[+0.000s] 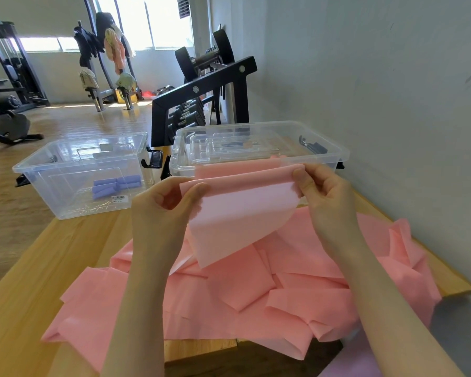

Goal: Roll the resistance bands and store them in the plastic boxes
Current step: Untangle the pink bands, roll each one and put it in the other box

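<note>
Table (38,268): pale wood, beneath the hands.
Dumbbell rack (201,104): black, beyond the hands, rows of dumbbells inside.
Wall (392,91): grey-blue, right of the hands.
Floor (79,118): glossy wood, far left of the hands.
Gym machine (8,63): black, far left.
Hanging clothes (114,47): far beyond, near bright windows (147,20).

Two bare forearms come into the picture from the near edge. The left hand (166,205) and the right hand (324,191) wear no gloves, rings or watch. No sleeve covers either arm as far as the frame shows. The fingernails are short and plain, without any polish.
</note>
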